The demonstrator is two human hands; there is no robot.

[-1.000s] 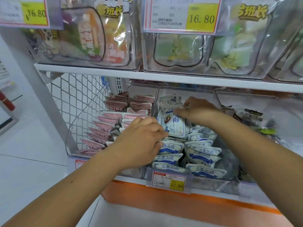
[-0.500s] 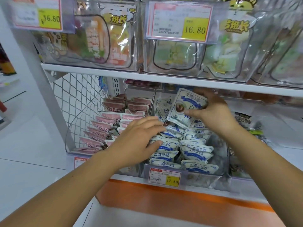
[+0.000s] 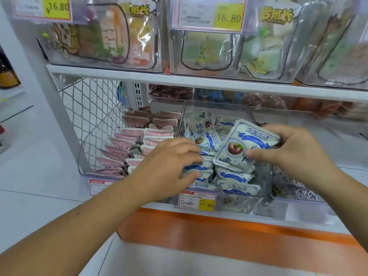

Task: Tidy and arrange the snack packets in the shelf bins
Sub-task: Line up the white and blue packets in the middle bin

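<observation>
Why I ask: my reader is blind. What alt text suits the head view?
The right hand holds a white snack packet over a clear bin, while the left hand rests on packets stacked inside. Pink packets fill the neighbouring bin.

The packets (image 3: 244,145) in the middle bin are white with blue print and a brown roundel; those (image 3: 127,143) left of them are pink. The price tags (image 3: 206,204) are yellow and white, edged red, above an orange shelf strip (image 3: 229,232).
</observation>
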